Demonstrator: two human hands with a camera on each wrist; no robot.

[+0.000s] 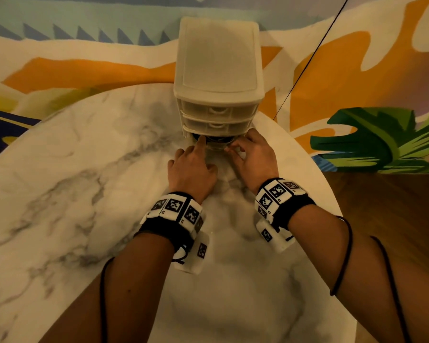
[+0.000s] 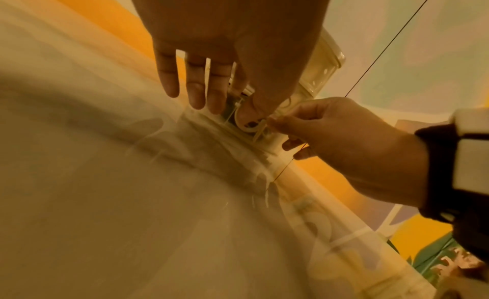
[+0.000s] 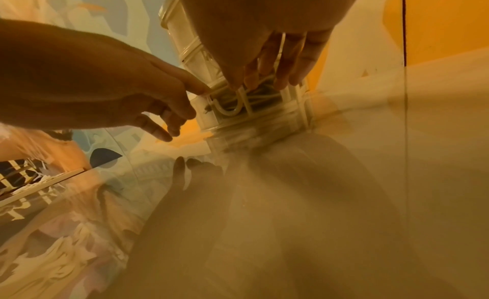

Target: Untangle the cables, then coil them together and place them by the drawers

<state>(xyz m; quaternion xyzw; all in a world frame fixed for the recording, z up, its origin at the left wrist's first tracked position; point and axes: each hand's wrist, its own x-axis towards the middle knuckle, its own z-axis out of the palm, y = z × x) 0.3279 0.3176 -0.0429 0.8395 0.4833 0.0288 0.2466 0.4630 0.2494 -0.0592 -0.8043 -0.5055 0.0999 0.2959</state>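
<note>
Item: marble-patterned tabletop, glossy; both wrists carry bands of black-and-white square markers, no readable writing or brand anywhere. Left hand: index finger extended into the bottom drawer's opening, remaining fingers loose, gripping nothing visible. Right hand: fingers curled at the drawer front; what they pinch cannot be told. Cables: tangled inside the bottom drawer of the plastic drawers; judged light, limp, snag-prone; best taken by a loop, not plugs
</note>
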